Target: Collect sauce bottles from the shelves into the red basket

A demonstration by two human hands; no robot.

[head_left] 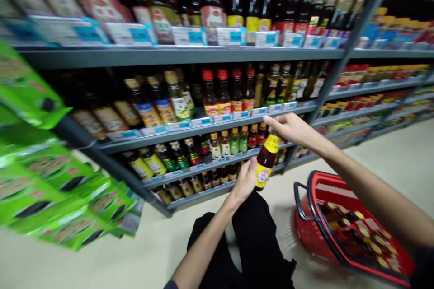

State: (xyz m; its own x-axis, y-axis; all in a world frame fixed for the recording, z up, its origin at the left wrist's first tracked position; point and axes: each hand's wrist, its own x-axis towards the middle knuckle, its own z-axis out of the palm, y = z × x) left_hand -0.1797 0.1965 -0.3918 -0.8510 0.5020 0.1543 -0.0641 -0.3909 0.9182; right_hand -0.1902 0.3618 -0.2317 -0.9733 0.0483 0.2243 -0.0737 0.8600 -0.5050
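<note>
The right hand [291, 128] pinches the neck of a sauce bottle [265, 167] while the left hand [246, 180] seems closed around its lower half, holding it up, apparently to read the label, near a red basket [317, 180] of bottles.
</note>
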